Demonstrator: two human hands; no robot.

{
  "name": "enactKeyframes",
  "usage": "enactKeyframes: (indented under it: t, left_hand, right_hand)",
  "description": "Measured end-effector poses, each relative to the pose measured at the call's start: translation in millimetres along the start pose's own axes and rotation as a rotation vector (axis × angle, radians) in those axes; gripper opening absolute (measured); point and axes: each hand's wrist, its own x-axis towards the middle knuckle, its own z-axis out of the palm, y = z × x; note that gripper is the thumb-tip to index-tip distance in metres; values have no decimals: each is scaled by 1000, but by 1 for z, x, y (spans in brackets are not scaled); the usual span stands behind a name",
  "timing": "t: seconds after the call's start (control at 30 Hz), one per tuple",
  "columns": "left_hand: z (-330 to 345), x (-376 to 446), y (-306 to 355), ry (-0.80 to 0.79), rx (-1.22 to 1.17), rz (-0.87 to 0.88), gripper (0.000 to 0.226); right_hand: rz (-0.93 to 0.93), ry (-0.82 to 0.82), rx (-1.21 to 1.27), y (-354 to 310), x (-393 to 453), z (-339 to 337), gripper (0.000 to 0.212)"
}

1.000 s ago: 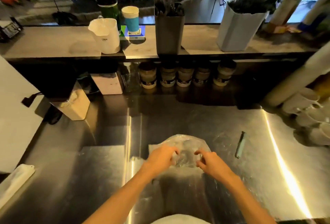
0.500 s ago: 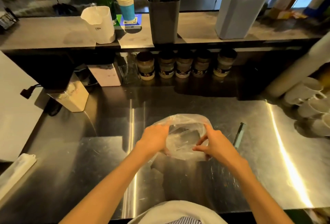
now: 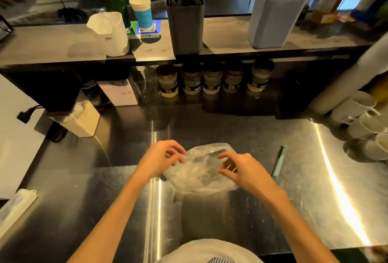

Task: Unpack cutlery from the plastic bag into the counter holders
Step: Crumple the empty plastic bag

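Lying crumpled on the steel counter: one clear plastic bag, dark cutlery dimly visible inside. Left hand, palm down, fingers curled, pinching the bag's left edge. Right hand, fingers spread and hooked over its right edge. Grey holder and pale holder, both stocked, on the rear shelf.

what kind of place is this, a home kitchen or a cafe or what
Most likely a cafe or restaurant service counter: a stainless steel worktop, holders of dark cutlery on the raised ledge, stacked white mugs and a row of matching jars beneath.
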Motion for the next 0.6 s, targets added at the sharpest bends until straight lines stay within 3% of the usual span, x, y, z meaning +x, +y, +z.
enactKeyframes:
  t: [0.07, 0.1, 0.2, 0.27, 0.33, 0.43, 0.5, 0.6]
  left_hand:
    - [-1, 3, -26, 219, 22, -1, 26]
    - [1, 6, -45, 250, 97, -54, 32]
    - [20, 9, -87, -13, 282, -291, 48]
    - [42, 7, -100, -193, 252, -253, 82]
    - [67, 3, -105, -240, 241, -143, 92]
    - [108, 3, -108, -158, 274, -3, 62]
    - [123, 3, -98, -102, 222, -82, 26]
    - [135, 8, -96, -130, -4, -158, 18]
  right_hand:
    - [-7, 185, 122, 11, 1, 6, 20]
    - [9, 281, 173, 17, 3, 9, 16]
    - [126, 414, 221, 46, 13, 18, 25]
    - [188, 283, 168, 74, 24, 26, 45]
    - [164, 58, 106, 92, 34, 34, 74]
    - [118, -202, 83, 96, 43, 55, 92]
    - [106, -293, 42, 95, 47, 73, 97]
    - [113, -336, -14, 96, 50, 90, 99]
